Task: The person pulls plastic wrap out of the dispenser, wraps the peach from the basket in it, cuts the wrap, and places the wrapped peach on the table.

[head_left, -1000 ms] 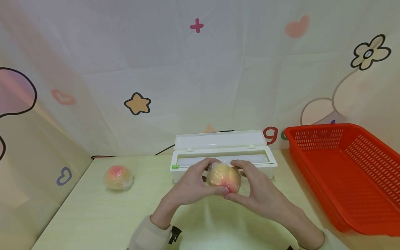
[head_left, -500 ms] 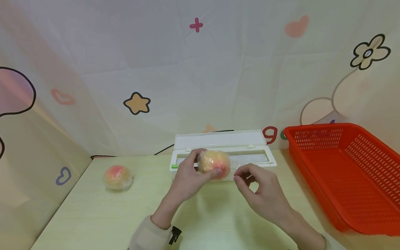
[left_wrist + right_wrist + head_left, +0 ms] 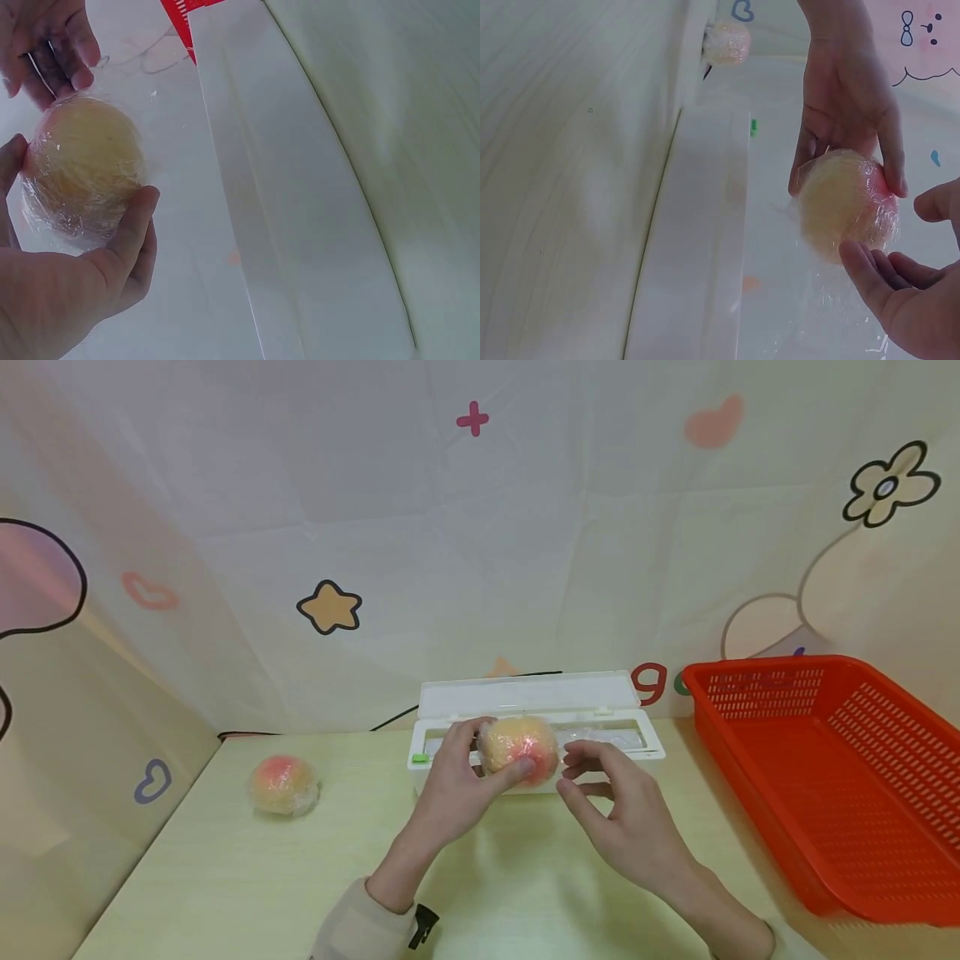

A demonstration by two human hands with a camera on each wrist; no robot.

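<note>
My left hand grips a yellow-and-pink peach wrapped in clear cling film, its thumb across the pink side. The peach is held up in front of a white cling film dispenser, whose lid stands raised. To the right of the peach is my right hand, its fingers loosely bent and parted from the thumb, with nothing gripped. In the right wrist view its fingertips are right at the wrapped peach's lower edge. Crinkled film gathers on the underside of the peach in the left wrist view.
A second film-wrapped peach sits on the table at the left. On the right stands a red plastic basket with slotted walls. A patterned curtain hangs behind the table, and a green slider sits at the dispenser's left end.
Both hands held the peach a second ago. The right hand has let go and moved right, its fingers since spreading; the left hand has carried the peach slightly left and up, turning it.
</note>
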